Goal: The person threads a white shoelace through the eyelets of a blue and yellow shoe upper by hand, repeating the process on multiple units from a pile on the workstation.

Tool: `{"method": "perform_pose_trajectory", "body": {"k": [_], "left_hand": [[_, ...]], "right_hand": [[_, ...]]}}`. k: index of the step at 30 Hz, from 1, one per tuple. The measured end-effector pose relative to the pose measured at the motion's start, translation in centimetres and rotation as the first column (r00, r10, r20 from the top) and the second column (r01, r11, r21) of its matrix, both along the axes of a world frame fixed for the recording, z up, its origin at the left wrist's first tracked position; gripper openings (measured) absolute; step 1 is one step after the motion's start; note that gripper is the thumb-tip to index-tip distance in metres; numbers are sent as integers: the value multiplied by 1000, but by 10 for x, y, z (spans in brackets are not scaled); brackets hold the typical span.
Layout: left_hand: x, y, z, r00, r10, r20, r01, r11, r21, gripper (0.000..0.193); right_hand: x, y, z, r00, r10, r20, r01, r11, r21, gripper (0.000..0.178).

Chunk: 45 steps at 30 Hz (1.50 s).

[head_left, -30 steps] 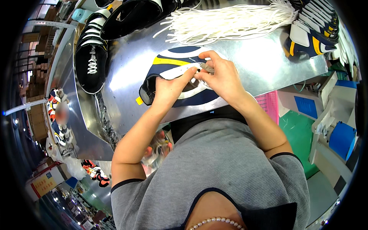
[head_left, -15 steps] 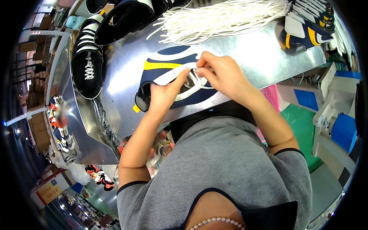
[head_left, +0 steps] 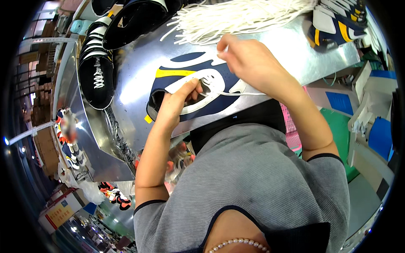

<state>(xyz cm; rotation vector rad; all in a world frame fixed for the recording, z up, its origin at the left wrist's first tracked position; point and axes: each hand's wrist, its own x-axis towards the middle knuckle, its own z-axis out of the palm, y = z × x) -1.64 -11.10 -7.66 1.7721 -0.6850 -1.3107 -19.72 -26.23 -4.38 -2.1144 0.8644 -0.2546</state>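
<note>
A flat navy, white and yellow shoe upper [head_left: 168, 72] lies on the metal table. My left hand [head_left: 175, 103] grips its edge by the opening, thumb on the white eyelet strip and fingers curled inside. A white shoelace [head_left: 244, 93] comes out of the eyelets and stretches right, passing out of sight by my right forearm. Above the right part of the upper, my right hand [head_left: 249, 61] is raised off it with bent fingers. Motion blurs those fingertips, so whether they hold anything does not show.
A heap of white laces [head_left: 240, 21] lies along the table's far side. Stacked navy uppers [head_left: 333, 31] stand at the far right. Black shoe uppers [head_left: 95, 80] with white straps are at the left. A pink basket [head_left: 291, 126] sits below the table's right edge.
My right hand has lifted away from the eyelets, up and to the right. The lace now runs out rightward from the upper. My left hand still grips the upper's edge.
</note>
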Motion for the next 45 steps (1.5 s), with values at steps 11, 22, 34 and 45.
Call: {"method": "perform_pose_trajectory", "body": {"k": [11, 22, 34, 45], "left_hand": [[-9, -10, 10, 990, 134, -53, -138, 988, -72, 25], [-6, 69, 51, 888, 286, 359, -102, 885, -454, 19], [-29, 29, -10, 501, 140, 854, 133, 963, -235, 33], [-20, 36, -34, 450, 258, 855, 367, 819, -441, 32]], "right_hand": [[35, 37, -82, 934, -102, 343, 173, 968, -183, 18], [51, 39, -82, 953, -246, 176, 289, 915, -282, 23], [-18, 89, -62, 921, -94, 378, -6, 967, 254, 13], [6, 84, -68, 947, -128, 295, -5, 913, 409, 11]]}}
